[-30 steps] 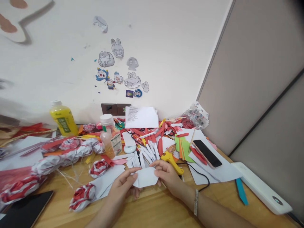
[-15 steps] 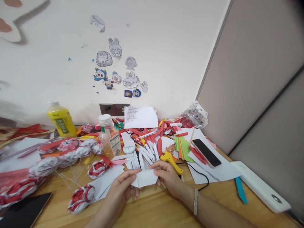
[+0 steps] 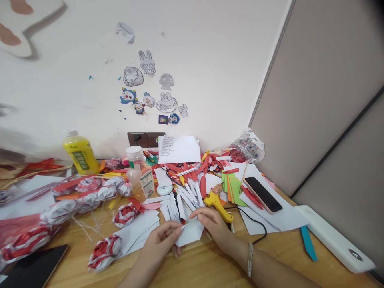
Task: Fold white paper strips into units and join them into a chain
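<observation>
A small folded piece of white paper (image 3: 189,233) is held between both hands just above the wooden table. My left hand (image 3: 165,239) pinches its left corner between thumb and fingers. On the other side, my right hand (image 3: 213,225), with a bracelet on the wrist, grips the upper right edge. Right behind the hands lies a heap of folded white paper strips (image 3: 192,194). A yellow glue gun (image 3: 219,206) rests beside my right hand. Left of my left hand are a stack of white paper sheets (image 3: 139,232) and a red-and-white paper rosette (image 3: 105,253).
A clear jar (image 3: 140,178) and a yellow drink bottle (image 3: 80,154) stand at the back left. On the right are a phone (image 3: 263,194) on white sheets, a teal cutter (image 3: 308,244) and a long white device (image 3: 336,240). A dark tablet (image 3: 33,266) lies front left.
The paper has turned in my fingers, its upper edge now bent and its body tilted. Both hands have shifted slightly right and down in view, as the whole scene has.
</observation>
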The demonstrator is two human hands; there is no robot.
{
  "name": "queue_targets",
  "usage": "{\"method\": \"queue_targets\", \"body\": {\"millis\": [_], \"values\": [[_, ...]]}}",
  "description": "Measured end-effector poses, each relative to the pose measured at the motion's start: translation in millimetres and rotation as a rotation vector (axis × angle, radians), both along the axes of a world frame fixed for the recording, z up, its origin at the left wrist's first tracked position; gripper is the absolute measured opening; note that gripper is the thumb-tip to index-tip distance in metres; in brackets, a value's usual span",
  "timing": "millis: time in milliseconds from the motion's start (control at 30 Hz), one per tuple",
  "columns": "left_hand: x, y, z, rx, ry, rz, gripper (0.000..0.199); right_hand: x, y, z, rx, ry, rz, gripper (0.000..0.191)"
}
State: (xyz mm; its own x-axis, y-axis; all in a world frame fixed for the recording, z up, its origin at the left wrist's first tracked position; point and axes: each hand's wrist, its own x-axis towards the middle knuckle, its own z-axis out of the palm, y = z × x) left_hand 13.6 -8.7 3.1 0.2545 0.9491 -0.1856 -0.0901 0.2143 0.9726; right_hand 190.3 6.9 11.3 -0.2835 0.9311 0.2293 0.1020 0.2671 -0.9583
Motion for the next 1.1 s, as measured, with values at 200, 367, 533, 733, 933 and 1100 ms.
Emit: {"method": "queue_targets", "body": {"millis": [200,367,533,733,933,1100], "values": [[0.1,-0.1,-0.1,0.058,0.057,0.008,0.034,-0.7,3.5,-3.3,0.065,-0.219,0.021,0.021],[0.1,2.0,3.4,0.043,0.022,0.044,0.035,-0.1,4.0,-5.9,0.041,-0.28,0.002,0.016],[0.4,0.5,4.3,0.034,0.01,0.044,0.032,0.5,5.8,-10.6,0.029,-0.275,-0.003,0.015],[2.9,-2.9,10.5,0.034,0.061,0.057,0.032,-0.6,3.6,-8.4,0.056,-0.331,-0.03,0.013],[5.9,-7.6,13.1,0.083,0.166,0.034,0.022,-4.3,0.2,-5.2,0.077,-0.328,0.013,0.01],[6.4,-9.7,16.4,0.078,0.197,0.024,0.019,-4.6,1.5,-7.4,0.094,-0.343,0.006,0.01]]}}
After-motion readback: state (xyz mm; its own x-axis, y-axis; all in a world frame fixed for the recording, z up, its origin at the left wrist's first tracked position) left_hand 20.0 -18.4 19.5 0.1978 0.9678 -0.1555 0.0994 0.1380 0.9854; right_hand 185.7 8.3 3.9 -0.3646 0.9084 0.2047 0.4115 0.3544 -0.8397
